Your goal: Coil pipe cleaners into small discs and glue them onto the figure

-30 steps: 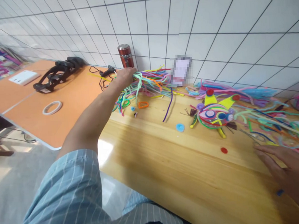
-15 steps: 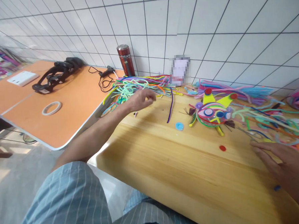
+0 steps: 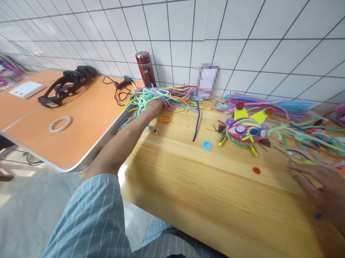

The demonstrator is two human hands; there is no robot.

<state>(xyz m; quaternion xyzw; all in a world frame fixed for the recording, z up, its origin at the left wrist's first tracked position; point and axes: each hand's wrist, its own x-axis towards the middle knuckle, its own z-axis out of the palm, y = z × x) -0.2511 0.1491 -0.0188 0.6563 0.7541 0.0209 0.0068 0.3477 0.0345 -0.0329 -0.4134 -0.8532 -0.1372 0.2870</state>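
Head: left hand (image 3: 154, 108) near table edge (image 3: 128, 191)

A person's left hand (image 3: 155, 107), curled in front of the pipe-cleaner heap (image 3: 144, 98) half a second earlier, reaches into its near side, revealing an orange loop (image 3: 162, 120) (then hidden behind the hand).

Pipe cleaners (image 3: 143, 100) are multicoloured, the blue sleeve (image 3: 89, 222) striped.

Left hand (image 3: 155, 107) at the near edge of the stem pile (image 3: 147, 97) on the worktable (image 3: 207, 188); flask (image 3: 145, 70) behind it, phone (image 3: 208, 81) behind and rightward, tape roll (image 3: 60, 124) leftward on the adjoining table (image 3: 87, 122). Left of the right hand (image 3: 332, 190), a disc (image 3: 256, 171); beyond the disc, a figure (image 3: 244, 132).
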